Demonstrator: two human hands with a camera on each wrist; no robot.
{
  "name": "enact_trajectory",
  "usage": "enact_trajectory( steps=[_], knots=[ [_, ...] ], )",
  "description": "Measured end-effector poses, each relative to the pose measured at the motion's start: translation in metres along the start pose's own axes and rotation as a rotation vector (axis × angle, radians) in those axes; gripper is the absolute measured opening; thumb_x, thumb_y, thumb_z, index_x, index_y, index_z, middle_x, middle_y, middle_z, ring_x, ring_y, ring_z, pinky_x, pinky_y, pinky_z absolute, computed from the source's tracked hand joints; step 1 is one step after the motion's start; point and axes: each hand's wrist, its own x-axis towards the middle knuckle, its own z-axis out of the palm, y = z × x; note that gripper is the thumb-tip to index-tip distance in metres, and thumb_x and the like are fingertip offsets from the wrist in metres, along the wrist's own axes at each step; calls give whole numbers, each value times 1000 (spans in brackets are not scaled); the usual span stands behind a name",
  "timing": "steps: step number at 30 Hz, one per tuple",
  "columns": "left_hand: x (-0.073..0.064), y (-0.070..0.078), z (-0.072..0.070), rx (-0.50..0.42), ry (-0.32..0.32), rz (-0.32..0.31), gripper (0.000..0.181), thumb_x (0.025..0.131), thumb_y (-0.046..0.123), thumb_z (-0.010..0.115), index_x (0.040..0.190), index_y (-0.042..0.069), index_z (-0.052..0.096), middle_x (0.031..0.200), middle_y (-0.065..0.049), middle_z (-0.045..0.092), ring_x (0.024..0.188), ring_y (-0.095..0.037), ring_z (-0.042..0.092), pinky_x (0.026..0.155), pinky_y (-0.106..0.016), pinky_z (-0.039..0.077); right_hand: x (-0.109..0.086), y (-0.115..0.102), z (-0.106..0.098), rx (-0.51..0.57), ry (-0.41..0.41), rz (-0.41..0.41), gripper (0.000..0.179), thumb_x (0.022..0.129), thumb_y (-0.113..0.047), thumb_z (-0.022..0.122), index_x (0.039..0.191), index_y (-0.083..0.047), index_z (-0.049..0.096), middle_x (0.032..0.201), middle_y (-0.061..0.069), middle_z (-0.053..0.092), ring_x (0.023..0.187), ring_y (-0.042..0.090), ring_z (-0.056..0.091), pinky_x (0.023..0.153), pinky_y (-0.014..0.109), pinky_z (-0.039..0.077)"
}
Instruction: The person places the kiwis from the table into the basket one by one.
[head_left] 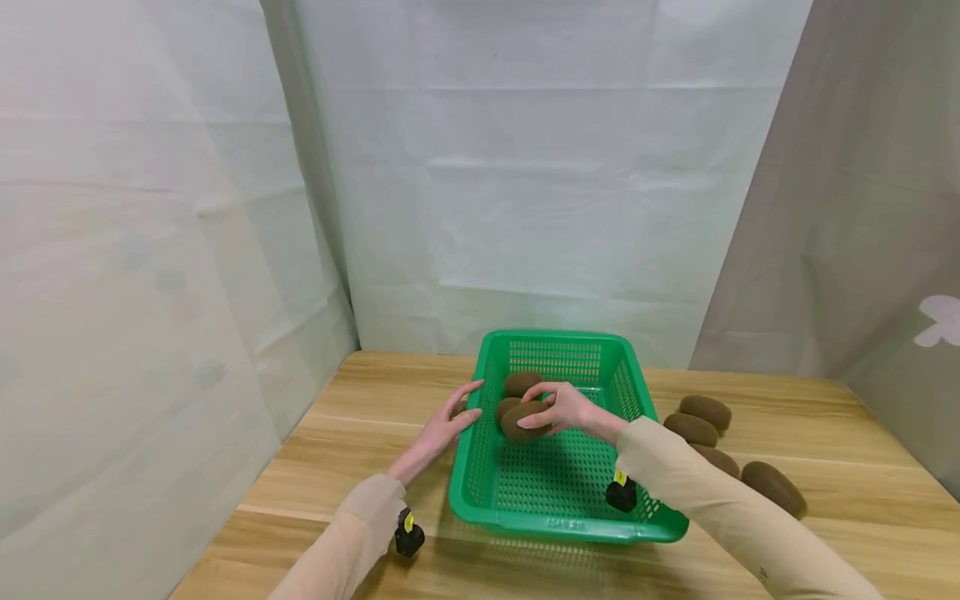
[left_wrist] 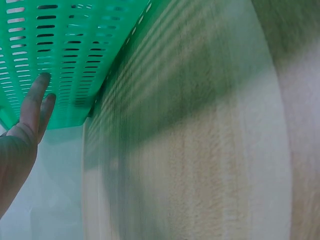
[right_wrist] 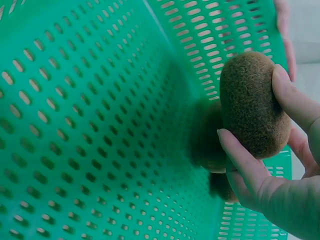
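A brown fuzzy kiwifruit (head_left: 519, 429) is pinched between the thumb and fingers of my right hand (head_left: 566, 408), inside the green plastic basket (head_left: 566, 527). In the right wrist view the held kiwifruit (right_wrist: 252, 107) is above the basket floor, near one side wall. Two more kiwifruits, one of them (head_left: 522, 383) farther back, lie beside it in the basket, partly hidden. My left hand (head_left: 446, 421) touches the basket's left rim. Seen from the left wrist, two fairly straight fingers (left_wrist: 34, 102) lie along the outer slotted wall.
Several kiwifruits (head_left: 705, 411) lie on the wooden table (head_left: 337, 467) to the right of the basket, some partly behind my right sleeve (head_left: 720, 492). Pale sheets (head_left: 540, 208) hang behind the table and along both sides.
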Motion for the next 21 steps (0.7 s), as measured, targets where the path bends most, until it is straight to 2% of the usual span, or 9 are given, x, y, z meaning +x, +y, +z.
enact_trajectory(
  steps=[2,6,8,13,21],
  knots=[
    [-1,2,0,12,0,-2,50,94,10,48,141,5,29,136,-27,27,114,-39,37,74,-38,41,2,2,3,-15,1,4,38,76,-13,75,108,-1,58,87,17,53,75,25,59,68,44,49],
    [-1,2,0,14,-3,-18,50,95,12,47,141,6,29,140,-26,22,124,-40,23,83,-52,36,3,6,9,-38,-14,-1,36,75,-13,75,105,-1,59,87,16,55,75,24,58,66,44,49],
    [-1,2,0,3,-8,-21,50,95,12,47,141,7,28,140,-26,21,124,-41,23,84,-54,35,2,8,11,-40,-26,-1,36,75,-13,75,105,-1,59,89,15,55,76,24,57,65,43,49],
    [0,1,0,-18,-13,-6,50,95,11,47,141,5,28,140,-26,21,122,-41,26,84,-50,37,-1,10,15,-34,-15,24,34,76,-13,75,104,-1,60,94,13,53,78,23,56,64,41,49],
    [0,1,0,-29,-11,0,51,95,11,48,141,5,28,139,-27,22,122,-40,27,84,-48,37,-2,11,24,-36,83,80,33,74,-12,76,101,0,61,98,13,53,78,22,56,62,40,50]
  ],
)
